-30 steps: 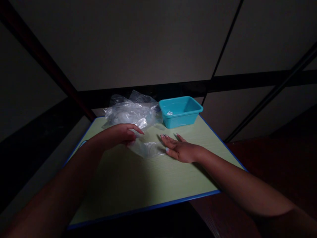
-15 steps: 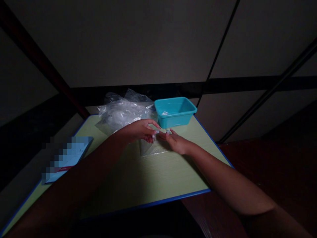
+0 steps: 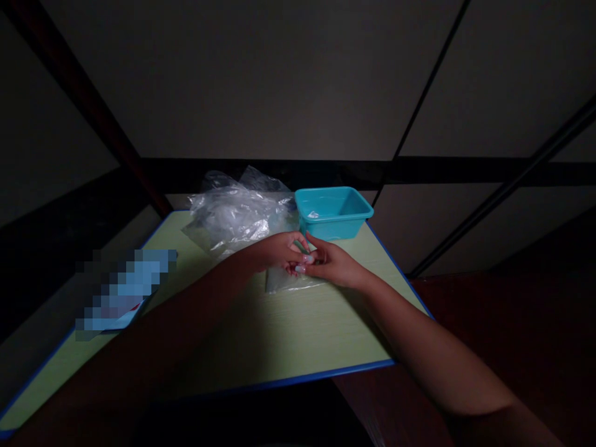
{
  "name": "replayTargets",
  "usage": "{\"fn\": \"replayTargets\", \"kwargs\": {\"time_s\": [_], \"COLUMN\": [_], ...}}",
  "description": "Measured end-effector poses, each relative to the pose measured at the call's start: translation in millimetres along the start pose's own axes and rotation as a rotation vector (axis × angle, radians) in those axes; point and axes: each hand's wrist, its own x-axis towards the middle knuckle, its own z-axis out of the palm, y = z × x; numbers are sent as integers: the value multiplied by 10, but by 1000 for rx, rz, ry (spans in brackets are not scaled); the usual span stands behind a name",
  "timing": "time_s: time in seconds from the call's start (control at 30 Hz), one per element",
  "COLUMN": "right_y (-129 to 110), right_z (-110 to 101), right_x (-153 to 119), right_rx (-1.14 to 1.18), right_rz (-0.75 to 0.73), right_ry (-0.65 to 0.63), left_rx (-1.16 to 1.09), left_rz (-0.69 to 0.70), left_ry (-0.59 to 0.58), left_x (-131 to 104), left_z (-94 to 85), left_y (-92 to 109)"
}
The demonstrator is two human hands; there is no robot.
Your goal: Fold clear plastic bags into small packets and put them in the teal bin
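My left hand (image 3: 284,249) and my right hand (image 3: 336,266) meet above the middle of the table, thumbs nearly touching and fingers bent inward. Beneath them lies a small clear plastic bag (image 3: 286,284), flat on the surface, its upper part covered by my hands. The left fingers look pinched on the bag's upper edge. My right thumb presses in close to the left fingertips; what sits between the right fingers is too small and dark to make out.
A heap of crumpled clear plastic bags (image 3: 233,214) lies at the back left. Beside it stands a turquoise plastic basin (image 3: 333,228). A flat blue item (image 3: 125,295), partly blurred out, rests at the left edge. The pale table (image 3: 298,335) has a blue rim, with panels behind.
My right hand has moved left and met the left hand; their fingertips, apart before, now overlap. The small bag stays in about the same place. The view has shifted slightly.
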Motion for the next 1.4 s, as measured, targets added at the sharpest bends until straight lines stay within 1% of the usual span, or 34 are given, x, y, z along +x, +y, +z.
{"fn": "replayTargets", "kwargs": {"time_s": [0.17, 0.33, 0.43, 0.5, 0.6, 0.7, 0.73, 0.77, 0.8, 0.9, 0.93, 0.97, 1.07, 1.2, 1.3, 1.4], "right_y": [-7, -50, -63, -67, -65, -52, -45, -38, -31, -10, -5, -2, -4, -11, 13, 53], "right_z": [19, 94, 140, 155, 150, 121, 112, 104, 99, 96, 99, 104, 124, 150, 154, 146], "right_x": [-4, -18, -17, -20, -34, -48, -51, -55, -60, -83, -93, -102, -128, -152, -165, -172], "right_rx": [149, 230, 211, 184, 138, 75, 60, 50, 44, 28, 15, -2, -48, -102, -138, -122], "right_rz": [87, 59, 78, 72, 78, 116, 125, 135, 143, 155, 151, 144, 154, 190, 203, 207], "right_ry": [23, -15, 6, 21, 15, 29, 39, 44, 46, 41, 38, 34, 11, -6, 5, -5], "left_rx": [16, 14, 4, -22, -84, -128, -111, -66, 10, 292, 348, 376, 357, 310, 281, 266], "left_rz": [28, 79, 97, 97, 64, 16, 21, 57, 121, 360, 404, 419, 404, 404, 403, 406], "left_ry": [16, 22, 25, 52, 81, 52, 55, 88, 149, 380, 416, 414, 317, 215, 187, 183], "left_x": [-34, -76, -72, -67, -79, -110, -121, -131, -139, -144, -139, -129, -88, -44, -44, -50], "left_z": [41, 83, 112, 135, 171, 184, 176, 158, 131, 1, -46, -87, -140, -76, -40, -52], "left_y": [-22, -9, -23, -31, -17, 16, 23, 26, 24, -21, -47, -78, -186, -311, -356, -374]}}
